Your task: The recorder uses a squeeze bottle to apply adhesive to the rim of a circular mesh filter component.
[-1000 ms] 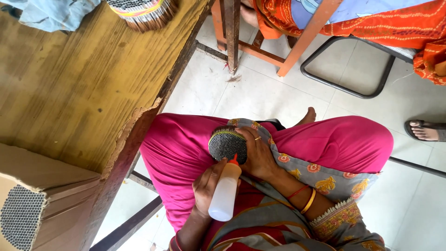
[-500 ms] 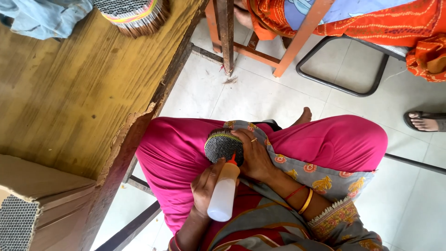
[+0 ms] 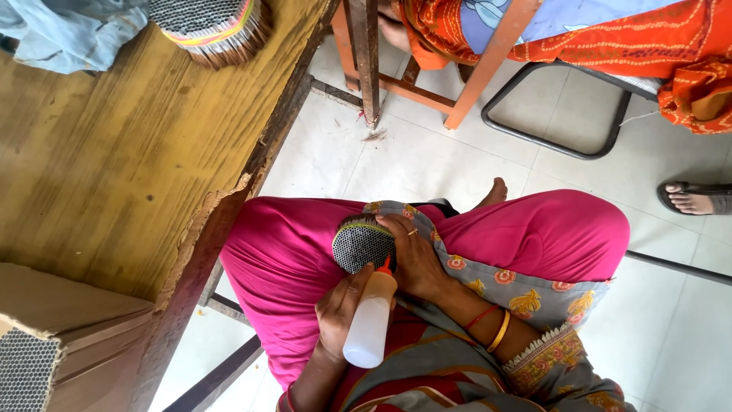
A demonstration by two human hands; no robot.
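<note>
My left hand (image 3: 341, 305) grips a white squeeze bottle (image 3: 370, 324) with a red nozzle, and the nozzle tip touches the edge of a round bundle of thin sticks (image 3: 361, 246). The bundle lies on my lap over pink cloth, its dark dotted end face turned up towards the camera. My right hand (image 3: 418, 259), with a ring on one finger and bangles at the wrist, wraps around the bundle's right side and holds it steady.
A wooden table (image 3: 114, 168) fills the left, with another stick bundle (image 3: 210, 27) and a blue cloth (image 3: 69, 34) at its far end. A cardboard box of sticks (image 3: 30, 366) sits at the lower left. Chair legs (image 3: 488, 61) and another person's sandalled foot (image 3: 692, 200) stand ahead.
The view has shifted slightly. Both hands stay on my lap, the bottle nozzle still at the bundle's end face.
</note>
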